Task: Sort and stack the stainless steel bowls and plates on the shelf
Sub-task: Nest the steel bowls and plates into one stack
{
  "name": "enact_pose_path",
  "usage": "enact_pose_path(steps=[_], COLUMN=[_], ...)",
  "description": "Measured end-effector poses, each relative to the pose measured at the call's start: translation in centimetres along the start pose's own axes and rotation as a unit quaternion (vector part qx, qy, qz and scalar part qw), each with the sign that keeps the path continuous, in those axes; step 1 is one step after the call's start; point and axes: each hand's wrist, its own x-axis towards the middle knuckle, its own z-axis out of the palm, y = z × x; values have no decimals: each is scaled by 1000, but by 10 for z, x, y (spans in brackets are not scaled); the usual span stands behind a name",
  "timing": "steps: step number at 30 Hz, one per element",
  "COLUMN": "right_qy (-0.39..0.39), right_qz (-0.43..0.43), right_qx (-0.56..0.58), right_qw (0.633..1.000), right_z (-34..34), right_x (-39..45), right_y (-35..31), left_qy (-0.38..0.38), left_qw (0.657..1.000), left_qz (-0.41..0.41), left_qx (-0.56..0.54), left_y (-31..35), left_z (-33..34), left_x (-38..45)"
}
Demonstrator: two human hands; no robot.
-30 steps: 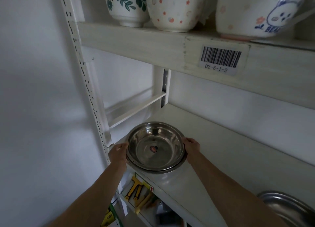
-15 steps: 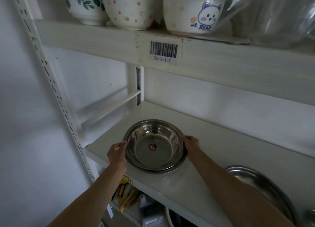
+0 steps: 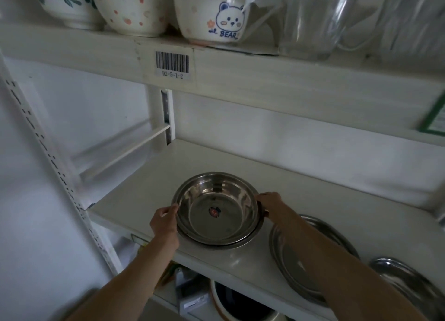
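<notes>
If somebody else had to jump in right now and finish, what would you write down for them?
Left hand: holding the left rim of the steel bowls.
Right hand: holding the right rim.
The bowls: at least two nested, resting near the front edge of the middle shelf.
Steel plates: a stack on the same shelf to the right, partly under the right forearm. Another steel dish lies further right.
Done: bowls nested together.
Left: let go of the bowls, then probably sort the plates and the far dish into tidy stacks.
</notes>
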Motion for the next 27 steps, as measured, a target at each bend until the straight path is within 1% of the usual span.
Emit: enact_pose_path(steps=[5,9,13,15,19,21,23,24,26,27], right_qy=[-9,-18,8,6,29,35,37,40,50,57], right_qz=[2,-6,2,-8,-38,-62,-83,-97,-124,-131], right_qx=[-56,-153,-236,-251,-282,-281,-265,-261,-247,-238], right_qw=[998,988,972,968,958,957,960,960,960,961], right_z=[-14,-21,-17,-17,-19,-23,-31,-37,-54,-63], right_x=[1,2,4,5,1,-4,-8,-8,-10,-11], right_y=[4,6,7,9,9,6,5,4,4,3], left_qy=[4,5,9,9,1,11,54,77,89,74], left_qw=[1000,1000,1000,999,997,992,977,968,957,954], left_qz=[-5,-6,2,16,40,74,130,164,228,252], left_qx=[12,16,22,33,67,99,160,172,156,144], left_y=[-10,-15,-16,-16,-12,-8,-4,-1,4,4], left_z=[4,3,1,0,-2,-4,-5,-5,-2,0], left_x=[-10,-13,-16,-17,-18,-20,-24,-29,-54,-71])
